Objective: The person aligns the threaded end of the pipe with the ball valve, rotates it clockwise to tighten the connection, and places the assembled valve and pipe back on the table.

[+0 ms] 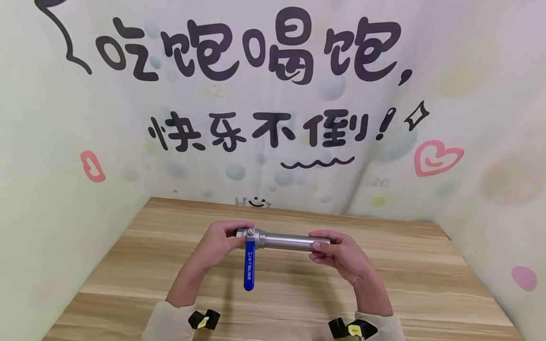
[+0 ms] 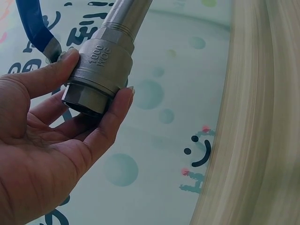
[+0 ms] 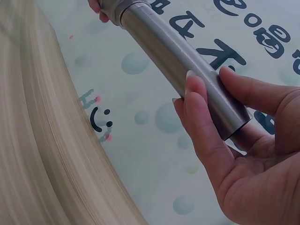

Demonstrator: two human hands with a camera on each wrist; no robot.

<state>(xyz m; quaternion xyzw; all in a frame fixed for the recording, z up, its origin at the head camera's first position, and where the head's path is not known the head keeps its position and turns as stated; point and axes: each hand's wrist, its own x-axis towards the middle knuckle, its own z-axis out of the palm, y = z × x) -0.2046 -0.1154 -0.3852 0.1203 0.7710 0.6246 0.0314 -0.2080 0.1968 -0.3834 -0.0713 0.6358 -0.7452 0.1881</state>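
Observation:
My left hand (image 1: 218, 244) grips a steel ball valve (image 2: 105, 65) at its open hex end, thumb on one side and fingers on the other. The valve's blue lever handle (image 1: 249, 265) points down toward me in the head view. From the valve's other end runs a straight steel pipe (image 1: 287, 241), joined to it in one line. My right hand (image 1: 345, 253) holds the pipe's free end between thumb and fingers, as the right wrist view also shows. Valve and pipe are held nearly level above the table.
A wood-grain table (image 1: 170, 270) lies beneath both hands. Behind it stands a pale printed backdrop (image 1: 273, 184) with black lettering, and pale panels rise at the left and right. Black straps (image 1: 204, 319) with yellow labels sit on both sleeves.

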